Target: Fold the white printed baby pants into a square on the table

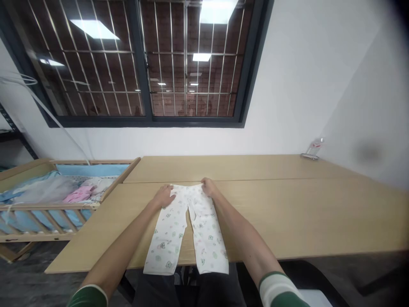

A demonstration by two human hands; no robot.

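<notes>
A small pair of white baby trousers [187,228] with a green print lies flat on the wooden table [287,209], waistband away from me, legs hanging slightly over the near edge. My left hand [164,196] rests on the left corner of the waistband, fingers curled on the cloth. My right hand [208,186] pinches the right corner of the waistband.
A wooden baby cot [47,200] with blue lining and pink and white clothes stands left of the table. A small clear bottle [313,149] lies at the far right by the wall. A barred dark window [143,64] fills the wall ahead.
</notes>
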